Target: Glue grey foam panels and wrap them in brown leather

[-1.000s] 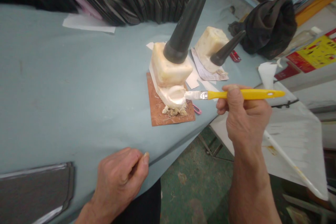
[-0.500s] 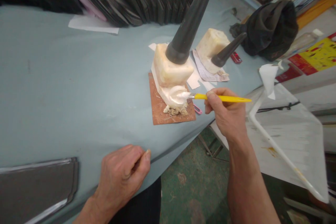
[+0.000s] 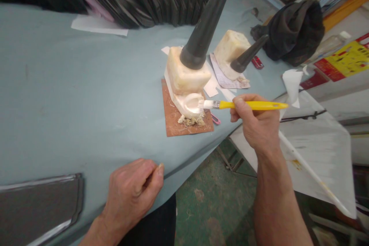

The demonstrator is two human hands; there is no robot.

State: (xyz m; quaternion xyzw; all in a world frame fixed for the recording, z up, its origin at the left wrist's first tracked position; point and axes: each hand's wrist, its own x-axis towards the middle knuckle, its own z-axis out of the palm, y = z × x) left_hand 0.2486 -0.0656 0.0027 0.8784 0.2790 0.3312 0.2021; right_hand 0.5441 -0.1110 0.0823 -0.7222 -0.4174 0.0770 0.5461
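My right hand (image 3: 255, 125) is closed round a yellow-handled brush (image 3: 248, 105). The brush's white bristles touch a mound of white paste (image 3: 191, 105) at the foot of a cream glue bottle (image 3: 187, 73) with a tall black cone nozzle (image 3: 206, 27). The bottle lies tipped on a brown board (image 3: 173, 117) near the table's front edge. My left hand (image 3: 134, 190) rests curled on the grey-blue table (image 3: 72, 92) at its near edge, fingers tucked against the thumb, with nothing visible in them. Beside that hand lies a dark panel with a silver rim (image 3: 37, 207).
A second cream bottle with a black nozzle (image 3: 235, 55) lies on papers behind the first. Stacked black pieces (image 3: 150, 0) line the table's back. A black cloth bundle (image 3: 294, 30) sits far right. A white sheet-covered surface (image 3: 319, 150) stands right of the table, green floor between.
My right hand pushed the brush leftward into the paste, then drew it back slightly to the right. My left hand has stayed in place.
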